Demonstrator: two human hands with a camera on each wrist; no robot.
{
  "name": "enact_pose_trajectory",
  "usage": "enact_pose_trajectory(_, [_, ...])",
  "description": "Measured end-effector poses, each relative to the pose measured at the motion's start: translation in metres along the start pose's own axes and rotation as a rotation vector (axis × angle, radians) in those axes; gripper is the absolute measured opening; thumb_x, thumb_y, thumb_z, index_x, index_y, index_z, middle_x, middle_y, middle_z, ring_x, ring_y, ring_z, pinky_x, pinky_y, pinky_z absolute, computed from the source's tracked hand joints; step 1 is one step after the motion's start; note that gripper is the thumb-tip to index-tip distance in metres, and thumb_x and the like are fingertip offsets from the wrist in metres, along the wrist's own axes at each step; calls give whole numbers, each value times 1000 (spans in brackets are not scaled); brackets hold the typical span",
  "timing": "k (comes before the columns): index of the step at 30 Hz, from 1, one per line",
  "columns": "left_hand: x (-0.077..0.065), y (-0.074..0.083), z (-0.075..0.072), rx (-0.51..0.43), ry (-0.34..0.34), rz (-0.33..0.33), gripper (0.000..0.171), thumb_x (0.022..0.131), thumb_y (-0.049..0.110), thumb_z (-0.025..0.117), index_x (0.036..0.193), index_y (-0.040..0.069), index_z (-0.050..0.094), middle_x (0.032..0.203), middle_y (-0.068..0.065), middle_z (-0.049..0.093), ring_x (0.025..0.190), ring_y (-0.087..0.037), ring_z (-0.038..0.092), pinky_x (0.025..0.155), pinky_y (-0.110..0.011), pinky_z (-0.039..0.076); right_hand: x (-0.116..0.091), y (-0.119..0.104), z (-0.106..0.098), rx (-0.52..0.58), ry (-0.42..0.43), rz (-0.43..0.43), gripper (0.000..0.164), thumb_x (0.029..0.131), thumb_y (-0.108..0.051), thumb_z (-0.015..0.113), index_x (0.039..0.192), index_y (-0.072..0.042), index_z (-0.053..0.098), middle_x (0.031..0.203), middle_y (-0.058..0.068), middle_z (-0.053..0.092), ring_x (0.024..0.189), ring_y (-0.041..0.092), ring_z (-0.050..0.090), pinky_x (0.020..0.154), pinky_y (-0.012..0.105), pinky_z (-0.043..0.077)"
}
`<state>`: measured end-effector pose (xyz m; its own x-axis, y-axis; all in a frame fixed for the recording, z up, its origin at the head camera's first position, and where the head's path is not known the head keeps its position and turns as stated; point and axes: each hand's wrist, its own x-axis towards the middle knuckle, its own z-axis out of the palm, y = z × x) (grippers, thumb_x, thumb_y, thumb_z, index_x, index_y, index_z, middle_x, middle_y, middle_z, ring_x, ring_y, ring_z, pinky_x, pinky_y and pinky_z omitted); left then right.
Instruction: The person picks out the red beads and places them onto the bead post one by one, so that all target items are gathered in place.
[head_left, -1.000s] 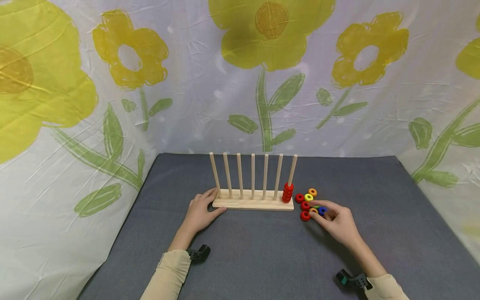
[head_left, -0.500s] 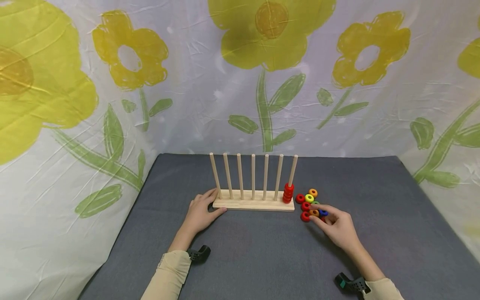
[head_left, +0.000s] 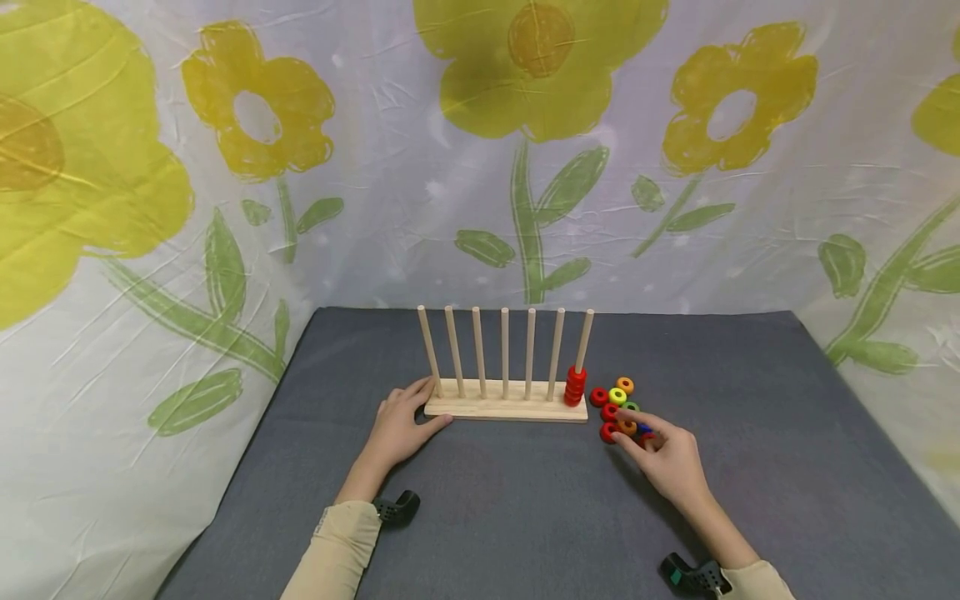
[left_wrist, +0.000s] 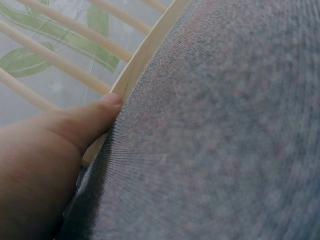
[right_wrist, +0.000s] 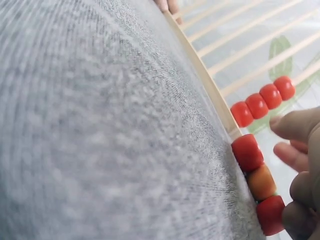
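Note:
A wooden peg rack [head_left: 504, 408] stands on the table with a row of upright pegs. Several red beads [head_left: 575, 387] are stacked on its rightmost peg. My left hand [head_left: 399, 423] holds the rack's left end, the thumb [left_wrist: 107, 100] along the front edge and the fingers round the end. Just right of the rack, my right hand [head_left: 670, 458] hovers over loose beads, thumb and index finger apart around a red bead [head_left: 608, 432] and an orange bead [head_left: 627, 427]. In the right wrist view nothing shows between the fingertips.
Loose beads lie close together right of the rack: a yellow bead [head_left: 617, 397], another orange bead [head_left: 625, 385], a green bead [head_left: 631, 407], a partly hidden blue bead [head_left: 645, 428] and further red ones. A dark grey cloth [head_left: 495, 508] covers the table. A flowered curtain [head_left: 390, 225] hangs behind.
My right hand has shifted slightly left over the loose beads, uncovering the green bead and a red one. The left hand and the rack have stayed in place.

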<state>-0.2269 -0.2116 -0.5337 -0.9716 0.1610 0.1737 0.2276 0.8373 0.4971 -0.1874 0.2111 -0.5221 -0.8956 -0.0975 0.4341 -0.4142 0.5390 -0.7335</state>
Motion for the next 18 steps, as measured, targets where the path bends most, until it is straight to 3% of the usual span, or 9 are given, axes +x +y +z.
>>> enact_pose_trajectory(4, [0,0,0,0,-2,-3,83,92,53,72,156,10,42,157,-13,41,123,-37,46,101,-56,34,0,3,1,-30,-6,9,31,87,-15,84,117,-15,78,69,-6,61,36,-7,21,33,22,23])
enact_pose_trajectory(8, [1,-1,1,5,-8,-3,83,92,53,71,157,10,42,157,-13,41,123,-36,46,101,-56,34,0,5,2,-67,-25,18,33,86,-15,85,118,-14,77,88,-2,69,36,-7,21,33,21,24])
enact_pose_trajectory(18, [1,0,1,10,-4,3,83,92,53,72,156,9,42,156,-14,42,122,-36,47,99,-56,35,-1,5,4,-95,-57,-25,37,82,-7,87,118,-9,77,89,-3,71,38,-5,19,34,19,23])
